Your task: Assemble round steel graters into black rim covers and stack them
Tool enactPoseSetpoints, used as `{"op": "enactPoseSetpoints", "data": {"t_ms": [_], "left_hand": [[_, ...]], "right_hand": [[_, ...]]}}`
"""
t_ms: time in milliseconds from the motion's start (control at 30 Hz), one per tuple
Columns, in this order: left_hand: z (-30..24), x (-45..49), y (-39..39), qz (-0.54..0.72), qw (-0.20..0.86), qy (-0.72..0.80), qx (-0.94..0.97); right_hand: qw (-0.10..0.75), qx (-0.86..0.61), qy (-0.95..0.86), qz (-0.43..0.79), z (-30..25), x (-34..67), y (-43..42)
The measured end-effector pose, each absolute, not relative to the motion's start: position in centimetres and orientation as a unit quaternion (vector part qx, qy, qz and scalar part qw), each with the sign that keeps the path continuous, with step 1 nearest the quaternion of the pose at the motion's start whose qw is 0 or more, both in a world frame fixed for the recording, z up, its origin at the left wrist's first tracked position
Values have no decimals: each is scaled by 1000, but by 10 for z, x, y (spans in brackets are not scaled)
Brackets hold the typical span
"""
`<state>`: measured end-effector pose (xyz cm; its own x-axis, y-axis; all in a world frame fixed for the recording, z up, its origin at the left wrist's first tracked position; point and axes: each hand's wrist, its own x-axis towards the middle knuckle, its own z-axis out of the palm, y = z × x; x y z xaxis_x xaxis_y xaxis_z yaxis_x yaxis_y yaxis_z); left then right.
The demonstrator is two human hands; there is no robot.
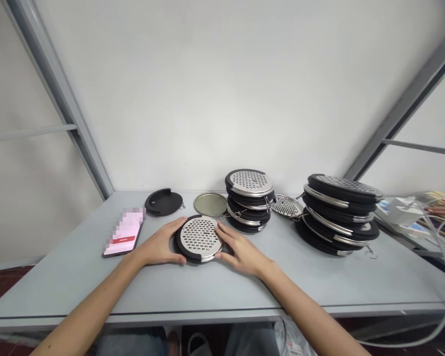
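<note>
We have the perforated disc [200, 237] flat on the table [163, 291], held between our half-open hands: the left hand [162, 244] cups its black rim [191, 256], the right hand [242, 248] bends its fingers onto the metal edge; we judge it stiff and fairly light, slick on bare metal, surest gripped by that dark rim

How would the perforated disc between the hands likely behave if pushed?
Lying flat and low, the disc probably slides rather than tips. Its metal face suggests stiffness. Its shiny silver edge may prove slipperier than the black rim.
</note>
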<state>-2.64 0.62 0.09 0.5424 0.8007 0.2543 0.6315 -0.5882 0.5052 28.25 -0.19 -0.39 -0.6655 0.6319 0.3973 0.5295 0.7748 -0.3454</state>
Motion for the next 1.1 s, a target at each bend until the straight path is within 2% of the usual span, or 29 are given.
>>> {"op": "enactPoseSetpoints", "data": {"t_ms": [567, 700, 800, 933, 1100], "left_hand": [[0, -22, 1, 226, 163, 436, 856], [3, -24, 5, 235, 168, 420, 860], [4, -24, 9, 288, 226, 403, 839], [7, -22, 10, 343, 297, 391, 801], [9, -18, 6, 354, 312, 398, 787]], "right_hand": [[282, -313, -893, 159, -9, 276, 1], [328, -325, -864, 199, -12, 276, 3], [362, -330, -846, 209, -11, 278, 3], [404, -322, -834, 195, -6, 275, 2], [470, -357, -795, 138, -5, 266, 2]]}}
